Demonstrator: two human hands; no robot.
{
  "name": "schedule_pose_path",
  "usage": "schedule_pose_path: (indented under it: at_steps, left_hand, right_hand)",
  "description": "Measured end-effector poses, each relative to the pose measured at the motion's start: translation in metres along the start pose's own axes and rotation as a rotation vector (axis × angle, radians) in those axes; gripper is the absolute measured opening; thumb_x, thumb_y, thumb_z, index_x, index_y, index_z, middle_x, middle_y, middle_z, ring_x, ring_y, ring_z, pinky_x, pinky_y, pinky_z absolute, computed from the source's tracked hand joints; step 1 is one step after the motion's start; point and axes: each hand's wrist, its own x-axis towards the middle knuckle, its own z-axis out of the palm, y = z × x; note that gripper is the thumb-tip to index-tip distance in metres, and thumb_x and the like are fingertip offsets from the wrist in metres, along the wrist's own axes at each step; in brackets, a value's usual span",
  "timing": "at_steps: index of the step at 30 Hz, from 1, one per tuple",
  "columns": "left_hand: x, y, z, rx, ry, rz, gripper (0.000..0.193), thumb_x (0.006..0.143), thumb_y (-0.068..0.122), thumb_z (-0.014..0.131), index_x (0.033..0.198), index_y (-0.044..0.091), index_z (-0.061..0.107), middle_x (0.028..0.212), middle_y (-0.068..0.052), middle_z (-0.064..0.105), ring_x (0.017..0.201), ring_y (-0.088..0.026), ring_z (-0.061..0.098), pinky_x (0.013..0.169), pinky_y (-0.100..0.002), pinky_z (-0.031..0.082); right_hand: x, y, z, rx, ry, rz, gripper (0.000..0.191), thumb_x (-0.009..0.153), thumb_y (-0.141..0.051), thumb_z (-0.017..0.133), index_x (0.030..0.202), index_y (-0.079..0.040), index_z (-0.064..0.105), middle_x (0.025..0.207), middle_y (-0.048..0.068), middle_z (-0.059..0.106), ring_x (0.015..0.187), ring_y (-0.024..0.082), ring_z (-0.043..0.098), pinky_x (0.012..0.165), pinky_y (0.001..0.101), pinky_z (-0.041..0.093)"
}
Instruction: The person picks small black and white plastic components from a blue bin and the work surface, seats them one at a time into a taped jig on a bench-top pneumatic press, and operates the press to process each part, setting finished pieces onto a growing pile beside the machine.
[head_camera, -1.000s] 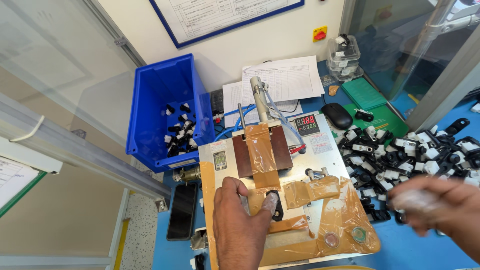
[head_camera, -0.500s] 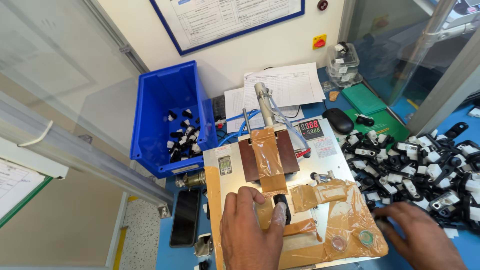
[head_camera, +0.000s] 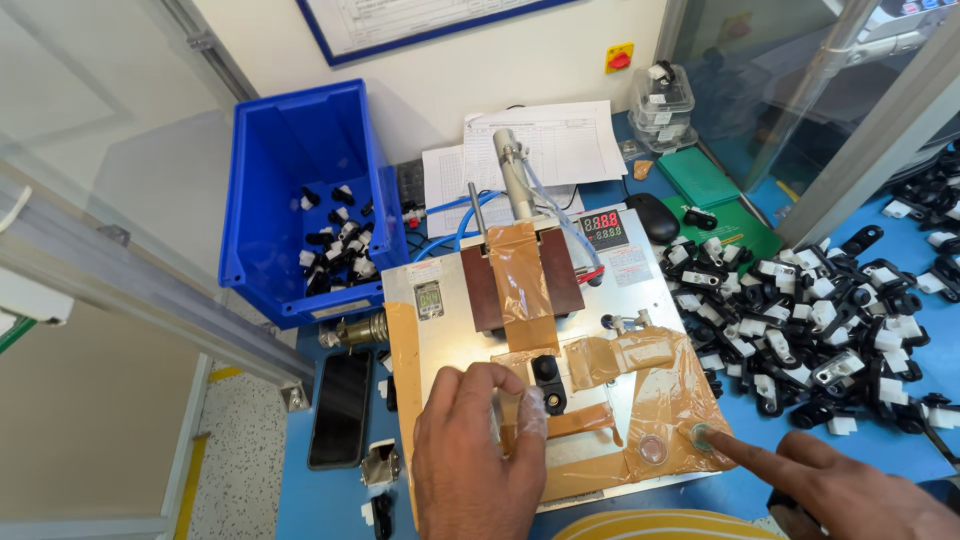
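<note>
a: in the head view, where was the left hand?

b: at six o'clock on the taped metal fixture, fingers curled loosely, fingertips touching the small black part seated at its centre.

a: and the right hand?

b: at four o'clock, forefinger extended, pressing a round button; gripping nothing. loose black-and-white parts lay at three o'clock.

Layout: the press fixture is sitting mid-bench, with the parts bin lying to its left, the heap of plastic clips lying to its right, paper sheets lying behind it, and a phone lying at its front left.
</note>
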Motion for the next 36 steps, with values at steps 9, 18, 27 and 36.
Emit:
schedule_pose_path:
  at_steps: [9,18,27,36]
  left_hand:
    - [0.001,-0.004,-0.006,0.004,-0.046,0.052,0.024,0.081,0.026,0.075,0.104,0.019,0.071,0.089,-0.005,0.054,0.08,-0.025,0.058,0.077,-0.043,0.045]
    - [0.009,-0.01,-0.005,0.022,0.047,0.409,0.028,0.082,0.021,0.075,0.107,0.008,0.073,0.094,-0.008,0.057,0.088,-0.026,0.058,0.078,-0.044,0.041]
    - [0.024,-0.011,0.001,0.161,-0.06,0.504,0.025,0.086,0.022,0.074,0.103,0.003,0.073,0.098,-0.011,0.056,0.091,-0.026,0.055,0.081,-0.045,0.039]
    - [0.028,-0.009,-0.009,0.175,-0.036,0.735,0.015,0.084,0.012,0.074,0.093,0.002,0.069,0.094,-0.009,0.056,0.095,-0.026,0.056,0.081,-0.043,0.041]
  right_hand:
    - [-0.013,-0.025,-0.001,-0.113,-0.21,0.16,0.098,0.1,-0.063,0.059,0.166,-0.045,-0.01,0.105,0.003,0.07,0.088,0.017,0.074,0.088,0.0394,0.058]
    - [-0.044,-0.054,-0.034,1.28,-0.051,0.023,0.04,0.093,0.002,0.072,0.131,0.0,0.059,0.104,0.017,0.073,0.084,0.019,0.073,0.073,0.0378,0.061]
    - [-0.053,-0.075,-0.034,1.384,-0.098,0.171,0.039,0.087,0.012,0.071,0.124,0.005,0.06,0.103,0.016,0.077,0.086,0.024,0.078,0.071,0.0357,0.063]
    - [-0.056,-0.107,-0.053,1.11,0.211,0.202,0.035,0.084,0.001,0.083,0.115,0.007,0.068,0.096,0.019,0.075,0.076,0.023,0.072,0.07,0.0389,0.066]
